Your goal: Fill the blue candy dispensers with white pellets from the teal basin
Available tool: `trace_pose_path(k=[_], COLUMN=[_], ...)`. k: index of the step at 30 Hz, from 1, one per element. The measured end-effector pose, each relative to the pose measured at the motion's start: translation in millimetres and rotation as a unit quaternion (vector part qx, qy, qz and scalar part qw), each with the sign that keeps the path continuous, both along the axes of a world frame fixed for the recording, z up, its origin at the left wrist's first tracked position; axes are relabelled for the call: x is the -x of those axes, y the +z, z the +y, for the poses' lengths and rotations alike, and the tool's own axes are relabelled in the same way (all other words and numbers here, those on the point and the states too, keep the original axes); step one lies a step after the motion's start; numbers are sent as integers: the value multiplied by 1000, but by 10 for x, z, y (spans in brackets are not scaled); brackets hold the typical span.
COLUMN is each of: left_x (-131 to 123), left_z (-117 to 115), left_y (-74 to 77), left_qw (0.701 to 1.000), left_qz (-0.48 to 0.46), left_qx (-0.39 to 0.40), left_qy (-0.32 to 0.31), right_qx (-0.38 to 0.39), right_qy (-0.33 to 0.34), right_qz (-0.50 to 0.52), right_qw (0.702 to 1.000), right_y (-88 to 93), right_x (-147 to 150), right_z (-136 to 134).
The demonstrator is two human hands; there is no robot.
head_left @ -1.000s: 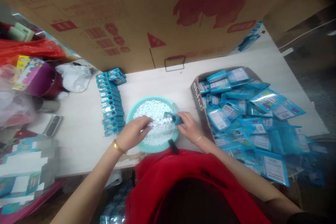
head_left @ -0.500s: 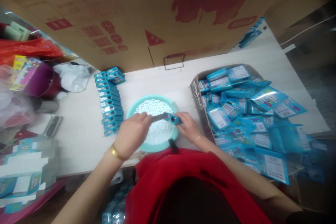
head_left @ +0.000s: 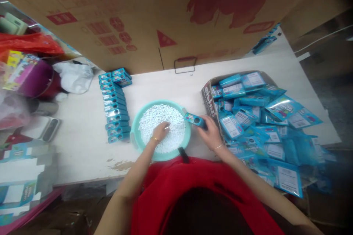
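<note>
A round mint-green basin [head_left: 133, 128] of small white pellets [head_left: 151, 121] stands in front of me. My left hand [head_left: 161, 131] is down in the pellets, its fingers curled and the fingertips partly buried. What they hold, if anything, is hidden. At the basin's right rim, my right hand [head_left: 210, 134] grips a small blue printed box [head_left: 194, 119] with a dark round spot on its face. The box is tilted, its left end close to the rim.
A row of similar blue boxes [head_left: 117, 112] lines the table left of the basin. On the right, a carton [head_left: 209, 101] overflows with blue printed packets [head_left: 244, 117]. A large cardboard box [head_left: 143, 47] stands behind. A white scale-like device [head_left: 41, 126] and flattened cartons [head_left: 22, 170] lie left.
My left hand has left the dark strip-like piece it held at the small box and moved down into the pellets. My right hand has shifted right with the box.
</note>
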State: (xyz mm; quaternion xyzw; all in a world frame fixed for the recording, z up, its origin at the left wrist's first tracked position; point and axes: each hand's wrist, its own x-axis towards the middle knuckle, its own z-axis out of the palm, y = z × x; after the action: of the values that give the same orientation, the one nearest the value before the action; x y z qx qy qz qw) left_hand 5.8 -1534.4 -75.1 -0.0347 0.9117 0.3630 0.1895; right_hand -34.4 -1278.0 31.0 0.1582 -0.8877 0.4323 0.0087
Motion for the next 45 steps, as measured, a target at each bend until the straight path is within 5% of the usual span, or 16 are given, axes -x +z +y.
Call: trace_pose_path(k=[3,5,9,15,21,26,28,30,35,39,42,45], left_x=[-67,-111,-88,138,224,205,190,153,-96,-263,-258,-213], left_z=[-109,-247,-425,-271,159,312,174,-75,-573,-297,18,92], left_y=[175,425,1160,2095,2624,2859,2746,2440,1096,255,11,35], left_qw=[999,996,991,975,915,888,898,917,955,997,1000,999], left_qz=[3,27,89,110,48,55,79,85,-56,-43,-23,-10], left_qx=[-46,-81,-95,62,297,342,336,326,264,55,-2,-50], left_qy=[1,2,-37,-183,-270,-303,-273,-214,-122,-19,5,13], right_qx=[5,3,-7,-2,0,0,3,1,-4,5,14,20], right_qy=[-2,0,23,99,121,129,125,117,83,53,28,9], right_qz=[-6,-2,16,44,68,65,62,54,19,1,-6,-14], right_qw=[1000,1000,1000,994,990,990,990,992,996,999,999,1000], right_y=[1,10,49,62,24,-18,-33,-28,56,91,77,57], right_x=[7,11,4,-40,-75,-80,-72,-58,-10,0,-7,-11], right_z=[15,20,-41,-262,-352,-335,-313,-276,-148,-94,-88,-77])
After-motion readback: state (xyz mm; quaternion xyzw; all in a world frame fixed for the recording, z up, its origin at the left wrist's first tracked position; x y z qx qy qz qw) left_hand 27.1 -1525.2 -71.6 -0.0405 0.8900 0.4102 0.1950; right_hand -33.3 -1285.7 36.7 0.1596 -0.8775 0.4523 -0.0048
